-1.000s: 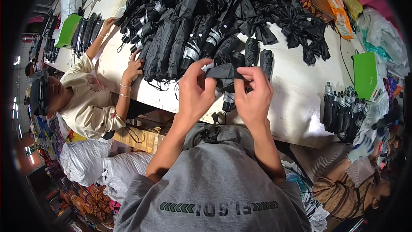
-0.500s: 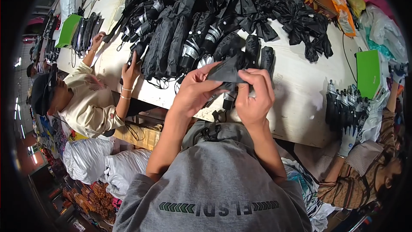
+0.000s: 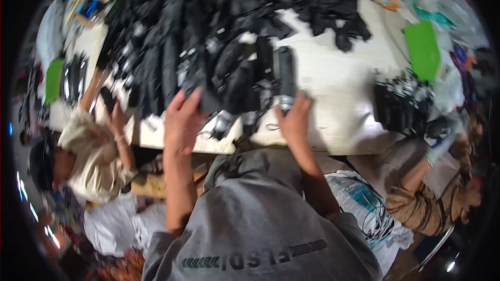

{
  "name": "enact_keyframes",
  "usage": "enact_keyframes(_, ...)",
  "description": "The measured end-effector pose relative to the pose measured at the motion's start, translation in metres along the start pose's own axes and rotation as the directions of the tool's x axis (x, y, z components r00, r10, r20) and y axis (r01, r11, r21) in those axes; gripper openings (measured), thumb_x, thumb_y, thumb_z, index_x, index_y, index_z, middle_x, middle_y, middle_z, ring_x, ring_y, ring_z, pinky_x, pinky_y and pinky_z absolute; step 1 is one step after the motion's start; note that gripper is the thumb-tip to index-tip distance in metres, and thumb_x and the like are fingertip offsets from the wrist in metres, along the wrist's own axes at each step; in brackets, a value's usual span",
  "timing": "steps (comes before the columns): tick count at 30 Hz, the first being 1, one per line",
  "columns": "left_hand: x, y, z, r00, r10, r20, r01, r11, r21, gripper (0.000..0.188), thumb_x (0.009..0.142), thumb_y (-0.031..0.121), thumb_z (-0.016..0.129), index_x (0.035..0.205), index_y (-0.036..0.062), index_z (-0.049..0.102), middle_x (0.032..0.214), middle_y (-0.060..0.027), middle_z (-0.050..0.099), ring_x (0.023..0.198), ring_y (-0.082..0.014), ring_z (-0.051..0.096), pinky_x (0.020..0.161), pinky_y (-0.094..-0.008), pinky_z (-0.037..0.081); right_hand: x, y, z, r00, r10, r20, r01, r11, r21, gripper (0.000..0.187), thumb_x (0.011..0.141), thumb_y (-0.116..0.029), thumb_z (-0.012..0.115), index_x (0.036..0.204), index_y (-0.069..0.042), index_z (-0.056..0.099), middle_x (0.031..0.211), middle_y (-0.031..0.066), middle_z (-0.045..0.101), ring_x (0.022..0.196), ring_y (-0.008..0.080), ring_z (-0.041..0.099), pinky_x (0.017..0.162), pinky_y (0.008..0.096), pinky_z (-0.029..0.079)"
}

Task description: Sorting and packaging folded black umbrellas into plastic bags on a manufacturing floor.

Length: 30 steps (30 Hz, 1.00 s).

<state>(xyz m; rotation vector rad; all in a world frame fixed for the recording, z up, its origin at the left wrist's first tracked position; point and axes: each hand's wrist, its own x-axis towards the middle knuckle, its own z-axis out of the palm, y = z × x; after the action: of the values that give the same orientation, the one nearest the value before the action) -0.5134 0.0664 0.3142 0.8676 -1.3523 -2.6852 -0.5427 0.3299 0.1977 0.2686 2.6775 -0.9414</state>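
Observation:
My left hand [image 3: 182, 119] pinches a black cloth sleeve [image 3: 209, 102] at the table's near side, beside the lower ends of the piled umbrellas. Motion blurs its fingers. Farther right, my right hand [image 3: 297, 117] closes on the silver lower end of a black folded umbrella [image 3: 285, 70], which points away from me on the white table. More folded umbrellas [image 3: 169, 70] lie side by side left of it, several with silver shafts or ribs showing. Behind them spreads a heap of black cloth sleeves [image 3: 333, 13].
The white table [image 3: 333, 99] has bundled umbrellas [image 3: 401, 99] and a green box [image 3: 423, 49] at right. A co-worker [image 3: 86, 161] at left holds a dark umbrella; another co-worker's gloved hand [image 3: 442, 143] is by the right bundle. White sacks [image 3: 112, 226] stand below left.
My hands have moved apart. The sleeve they both held is now in my left hand only, while my right has come down onto a folded umbrella. The whole view has shifted.

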Motion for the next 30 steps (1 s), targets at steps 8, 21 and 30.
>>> enact_keyframes(8, 0.016, -0.001, -0.034, 0.986, 0.070, 0.149, -0.085, 0.992, 0.094, 0.056, 0.099, 0.009, 0.063, 0.150, 0.0031, 0.040, 0.115, -0.0174, 0.066, 0.082, -0.0107, 0.063, 0.045, -0.0165, 0.048, 0.010, 0.036, 0.017, 0.985, 0.051, 0.164, -0.097, 0.954, 0.284, 0.039, 0.083, -0.021, 0.064, 0.116, 0.000, 0.058, 0.097, 0.0229, 0.068, 0.079, 0.0403, 0.065, 0.072, 0.0471, 0.052)
enact_keyframes(21, 0.053, 0.022, 0.015, 0.972, 0.188, 0.144, -0.134, 0.937, -0.322, 0.051, 0.096, 0.005, 0.059, 0.145, -0.0049, 0.046, 0.135, -0.0218, 0.059, 0.123, -0.0291, 0.059, 0.111, -0.0389, 0.049, -0.041, -0.035, -0.071, 0.963, -0.232, -0.140, 0.270, 0.798, 0.538, 0.036, 0.090, -0.028, 0.076, 0.106, 0.000, 0.060, 0.082, 0.0120, 0.067, 0.066, 0.0227, 0.058, 0.063, 0.0350, 0.049)
enact_keyframes(30, 0.027, 0.047, 0.130, 0.909, 0.413, -0.049, -0.416, 0.907, -0.065, 0.019, 0.104, 0.021, 0.061, 0.111, 0.0040, 0.065, 0.101, -0.0055, 0.068, 0.079, -0.0114, 0.065, 0.069, -0.0240, 0.056, -0.060, -0.052, -0.126, 0.735, -0.642, -0.219, 0.671, 0.642, 0.371, 0.049, 0.071, -0.011, 0.083, 0.113, 0.004, 0.065, 0.089, 0.0158, 0.073, 0.064, 0.0288, 0.064, 0.061, 0.0368, 0.054)
